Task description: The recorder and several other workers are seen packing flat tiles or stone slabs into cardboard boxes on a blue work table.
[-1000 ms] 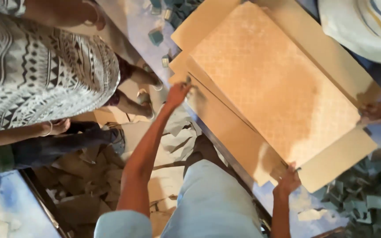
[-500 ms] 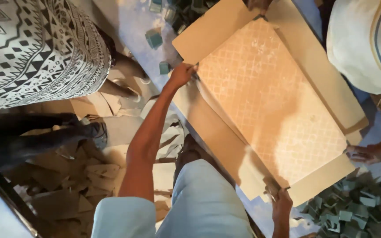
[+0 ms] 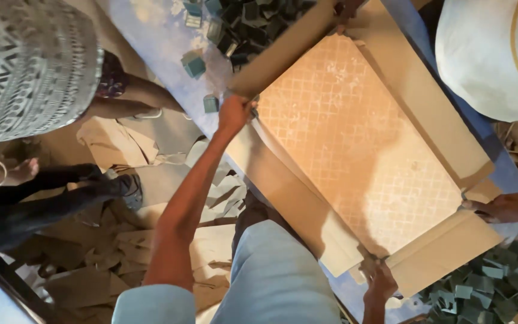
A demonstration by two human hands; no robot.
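Left hand (image 3: 235,114) and right hand (image 3: 381,280) each clamp their grip on the tan cardboard sheet (image 3: 361,144), mid-frame and bottom.

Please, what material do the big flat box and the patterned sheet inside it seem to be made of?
The box looks like plain brown cardboard: matte, with folded flaps. The patterned sheet looks like orange-tan paper or thin board with a pale diamond grid and whitish dusty marks; which one is unclear. The left hand and right hand grip the box's corners.
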